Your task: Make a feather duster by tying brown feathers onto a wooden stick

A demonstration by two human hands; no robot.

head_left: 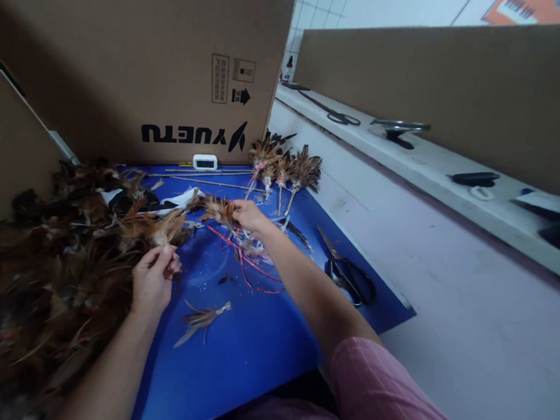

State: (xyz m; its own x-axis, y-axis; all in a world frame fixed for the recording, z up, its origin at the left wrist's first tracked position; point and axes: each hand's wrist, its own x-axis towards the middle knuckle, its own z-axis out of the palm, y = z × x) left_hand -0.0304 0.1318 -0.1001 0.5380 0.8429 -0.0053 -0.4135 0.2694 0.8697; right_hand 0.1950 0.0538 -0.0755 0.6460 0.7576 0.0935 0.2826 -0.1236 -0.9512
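From the middle of the blue tabletop [254, 351], a big feather pile [68, 276] sits at nine o'clock. At ten, the left hand [155, 278] pinches a tan feather tuft [163, 233] near its bottom end. At twelve, the right hand [249, 215] grips a brown feather bunch [217, 211]. Both look light, soft and easy to bend, so pinch the stiff ends gently. Black-handled scissors [339, 264] lie at three.

On the table [253, 344], a feather heap [63, 277] lies left, scissors [339, 261] right, feather bundles [302, 170] behind the scissors.
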